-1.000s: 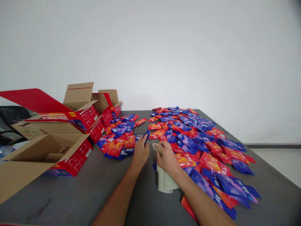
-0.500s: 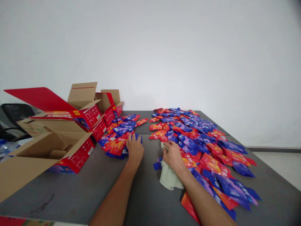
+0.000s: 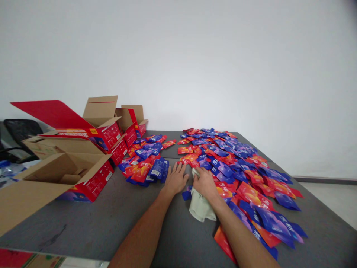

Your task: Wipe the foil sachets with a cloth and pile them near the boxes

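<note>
My right hand [image 3: 205, 183] is closed on a pale cloth [image 3: 201, 206], which hangs down toward the table's near side. Its fingers are at the left border of a large heap of red and blue pouches [image 3: 223, 167]. To its left, my left hand [image 3: 176, 179] lies with fingers stretched forward and holds nothing that I can see. The left fingertips come close to a red pouch [image 3: 189, 158] at the heap's border. A smaller pile of red and blue pouches [image 3: 142, 170] lies left of this hand, with a blue pouch [image 3: 157, 168] on top.
Open red cardboard boxes stand along the left side, the nearest box [image 3: 95, 182] with a flap spread toward me. The dark table [image 3: 117, 219] runs to a white wall [image 3: 178, 67]. A black chair [image 3: 22, 128] is at the far left.
My left hand has moved right, off the smaller pile, leaving a blue pouch there, and its fingers have opened. My right hand with the cloth has barely moved.
</note>
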Demonstrator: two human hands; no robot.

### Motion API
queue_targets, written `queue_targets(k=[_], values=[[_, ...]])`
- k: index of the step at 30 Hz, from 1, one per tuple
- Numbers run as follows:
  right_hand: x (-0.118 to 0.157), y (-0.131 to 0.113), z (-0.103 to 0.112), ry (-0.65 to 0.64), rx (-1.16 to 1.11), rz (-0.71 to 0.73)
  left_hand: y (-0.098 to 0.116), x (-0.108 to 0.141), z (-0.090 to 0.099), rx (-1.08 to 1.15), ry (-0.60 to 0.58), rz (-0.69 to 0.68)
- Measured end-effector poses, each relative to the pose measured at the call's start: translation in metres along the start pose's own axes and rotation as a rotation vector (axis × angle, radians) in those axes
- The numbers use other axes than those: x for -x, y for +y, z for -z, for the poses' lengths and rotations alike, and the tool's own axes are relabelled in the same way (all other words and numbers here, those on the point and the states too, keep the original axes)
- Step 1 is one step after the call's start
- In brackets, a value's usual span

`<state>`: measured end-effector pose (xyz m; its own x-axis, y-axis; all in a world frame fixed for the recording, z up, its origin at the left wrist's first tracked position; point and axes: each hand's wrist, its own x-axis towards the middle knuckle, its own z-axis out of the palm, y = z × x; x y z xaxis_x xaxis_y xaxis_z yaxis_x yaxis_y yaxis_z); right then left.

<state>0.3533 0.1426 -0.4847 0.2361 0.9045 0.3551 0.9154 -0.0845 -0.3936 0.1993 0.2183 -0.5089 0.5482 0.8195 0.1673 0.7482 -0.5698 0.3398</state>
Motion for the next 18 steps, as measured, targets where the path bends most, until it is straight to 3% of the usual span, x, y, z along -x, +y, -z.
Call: queue_targets(k=[6,18], values=[[0.002,-0.002,0.002,0.006,-0.015,0.007,0.004,0.003,-0.001,-0.032,0.006,0.056],[0.0,0.001,-0.003,0.056,-0.058,0.011,0.01,0.002,0.002,-0.151,0.201,0.072]])
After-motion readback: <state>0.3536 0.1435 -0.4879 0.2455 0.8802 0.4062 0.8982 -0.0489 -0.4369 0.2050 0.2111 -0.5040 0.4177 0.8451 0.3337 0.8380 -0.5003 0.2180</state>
